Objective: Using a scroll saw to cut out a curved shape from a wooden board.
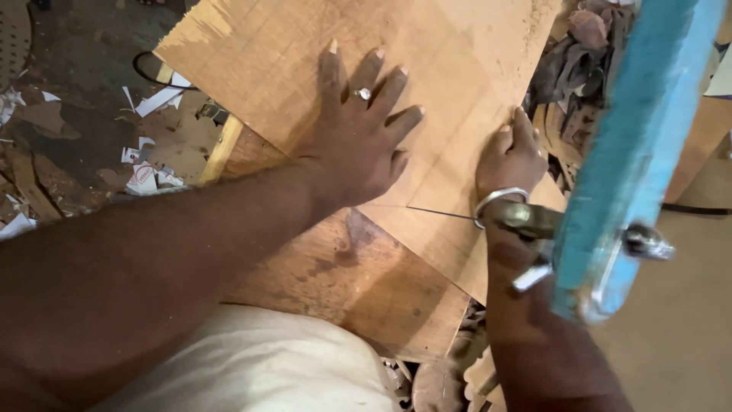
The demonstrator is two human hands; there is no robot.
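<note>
The left hand (362, 133) is laid flat, fingers spread wide, palm down on a thin plywood sheet (457, 69); nothing is gripped by it, the sheet is only pressed. A ring (364, 94) is worn on one of its fingers. The right hand (509, 156) is set at three o'clock from the left hand, near it but apart, with the fingers curled down onto the sheet close to its right edge; whether anything is pinched under those fingers cannot be told. A metal bangle (499, 200) is worn at the right wrist.

The plywood sheet is spread from the centre of the view toward twelve o'clock, and it is rested on a darker, stained wooden board (358, 278) that shows at six o'clock from the left hand. A thin saw blade (438, 213) is seen as a fine dark line at the sheet's lower edge, running from five o'clock of the left hand toward the right wrist. The blade is carried by a blue-painted frame (633, 152) with a metal clamp (534, 221) and a bolt (646, 243), at three to four o'clock of the view.

Scraps of paper and wood (145, 172) are scattered on the floor at nine o'clock. A heap of dark rags (572, 69) is piled at one o'clock, beyond the sheet's right edge. A light cloth-covered knee (259, 366) is seen at six o'clock.
</note>
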